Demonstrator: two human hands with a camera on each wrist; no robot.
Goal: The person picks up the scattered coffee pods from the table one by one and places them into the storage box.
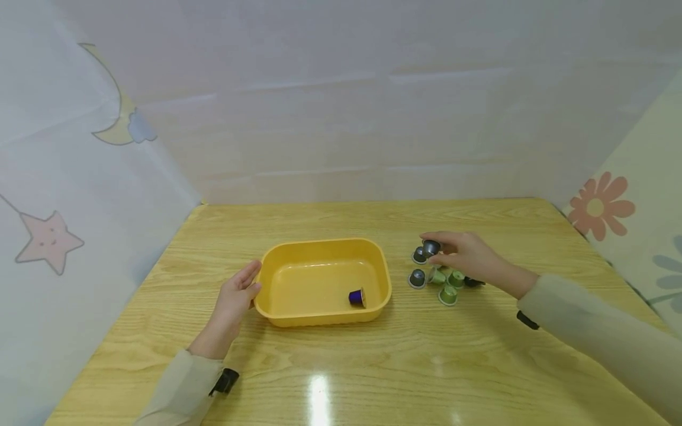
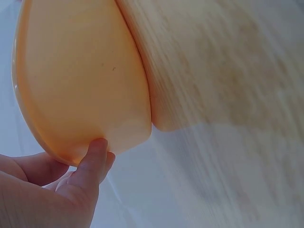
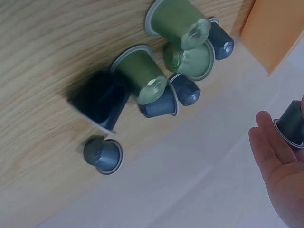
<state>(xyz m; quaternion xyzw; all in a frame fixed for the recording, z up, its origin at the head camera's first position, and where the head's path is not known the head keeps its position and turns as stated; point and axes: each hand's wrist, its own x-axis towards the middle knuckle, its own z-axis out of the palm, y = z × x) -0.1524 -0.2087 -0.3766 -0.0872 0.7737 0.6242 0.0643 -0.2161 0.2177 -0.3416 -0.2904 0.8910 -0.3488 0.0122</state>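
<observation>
My right hand [image 1: 466, 254] pinches a dark grey coffee capsule [image 1: 430, 248] between thumb and fingers, above a group of capsules. Under and around it lie more dark capsules [image 1: 417, 278] and several green ones [image 1: 448, 294]; the right wrist view shows green capsules [image 3: 178, 23] leaning on dark ones. With fairly straight fingers, my left hand [image 1: 232, 302] touches the left end of a yellow plastic basin [image 1: 319, 320]. In the left wrist view its fingertips lie at the rim and against the outer wall. One purple capsule [image 1: 356, 297] lies on its side in the basin, near the right front corner.
Everything stands on a light wood-grain table [image 1: 319, 361]. Pale sheets with a moon, a star and flowers [image 1: 595, 207] close off its back and sides. In the right wrist view a black block-like object [image 3: 99, 99] stands beside the capsules.
</observation>
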